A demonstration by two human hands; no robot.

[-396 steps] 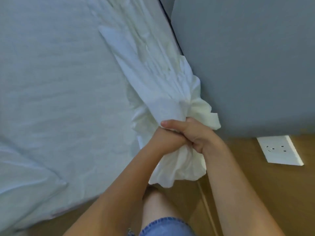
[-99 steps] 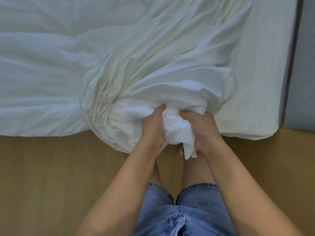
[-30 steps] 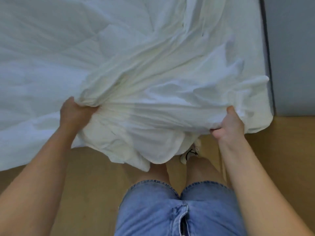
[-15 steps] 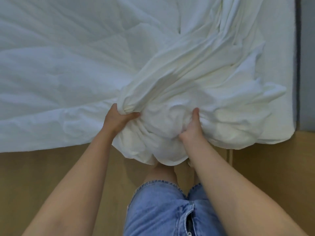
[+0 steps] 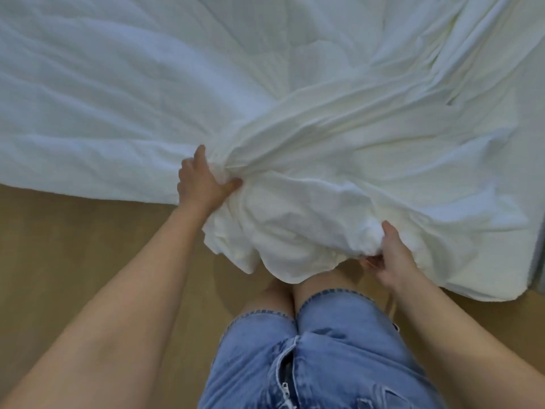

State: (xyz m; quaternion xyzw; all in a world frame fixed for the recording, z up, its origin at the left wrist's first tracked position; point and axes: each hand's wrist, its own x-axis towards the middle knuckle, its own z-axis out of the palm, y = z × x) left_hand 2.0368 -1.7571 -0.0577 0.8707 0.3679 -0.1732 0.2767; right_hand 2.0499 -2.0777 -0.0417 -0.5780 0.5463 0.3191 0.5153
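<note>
Item: white sheet (image 5: 339,172), bunched at the near edge of the bed (image 5: 88,98), centre frame, its hem sagging over the floor (image 5: 73,246).
Long axis: folds fan from centre toward upper right.
Left hand (image 5: 202,180): clamped on the gathered folds, left of centre.
Right hand (image 5: 390,255): fingers curled round the hem, lower right of centre, nearer the loose edge.

The crumpled white fabric bedsheet (image 5: 309,208) lies bunched in deep folds on the white mattress (image 5: 88,98), its gathered edge spilling over the mattress's near side.
</note>
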